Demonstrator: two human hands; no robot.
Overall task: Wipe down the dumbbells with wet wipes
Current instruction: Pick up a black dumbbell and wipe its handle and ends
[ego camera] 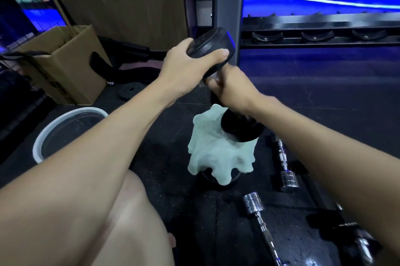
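Black rubber covers both heads of the dumbbell (213, 44), which is held tilted in the air above the floor (303, 97), its upper head near a grey upright post (227, 6). The left hand (188, 66) grips the upper head, fingers (218, 53) curled over its rim. The right hand (229, 86) is clenched round the handle just below that head. The lower head (240, 127) hangs just over a pale green cloth (218, 153), which is draped over a dark round object on the floor; whether head and cloth touch cannot be told.

To the right of the cloth lies a chrome dumbbell (285, 168), and a second chrome dumbbell (257, 211) lies nearer the camera. A white-rimmed basin (65, 118) stands on the floor to the left, beside the left forearm. Behind it stands an open cardboard box (65, 66). A small black weight plate (129, 90) lies flat near the box. A dark rack (324, 36) with empty cradles runs along the back right. A bare knee (134, 211) shows at the bottom.
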